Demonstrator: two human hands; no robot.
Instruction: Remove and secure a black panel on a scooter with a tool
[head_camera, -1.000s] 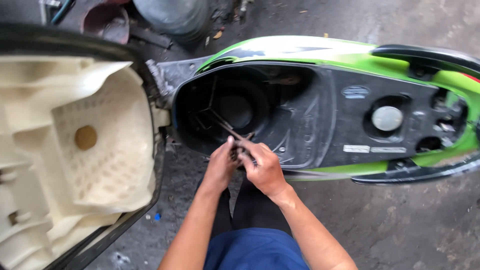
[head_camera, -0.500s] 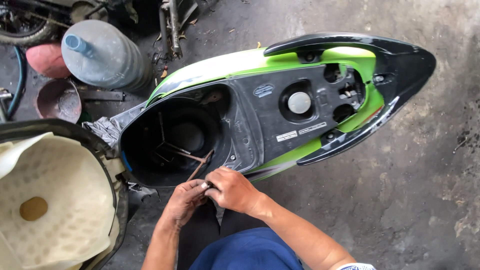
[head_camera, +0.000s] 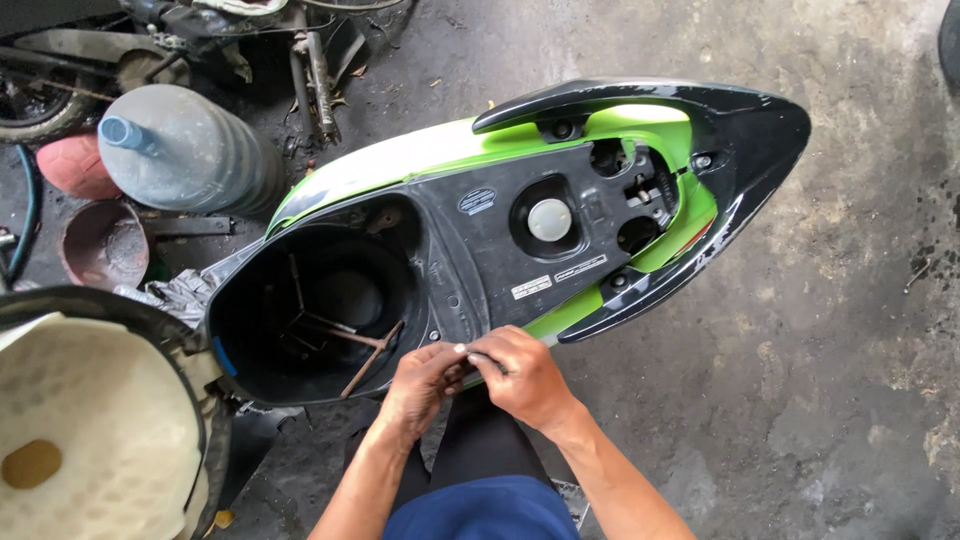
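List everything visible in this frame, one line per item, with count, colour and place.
scooter body: one, green and black, centre, seat raised
storage bucket: one, black, open, rusty rods inside
fuel cap: one, white, behind bucket
seat underside: one, cream, lower left
water jug: one, grey-blue, upper left
bowl: one, rusty brown, left
concrete floor: grey, stained
left hand: at the bucket's near rim
right hand: pinching a small dark part with left

A motorbike repair workshop: a green scooter (head_camera: 520, 230) sits with its seat (head_camera: 90, 430) flipped up on a stained, oily concrete floor (head_camera: 800, 400), while bike parts (head_camera: 310, 70), a tyre (head_camera: 40, 110) and a big water jug (head_camera: 190, 150) crowd the edge.
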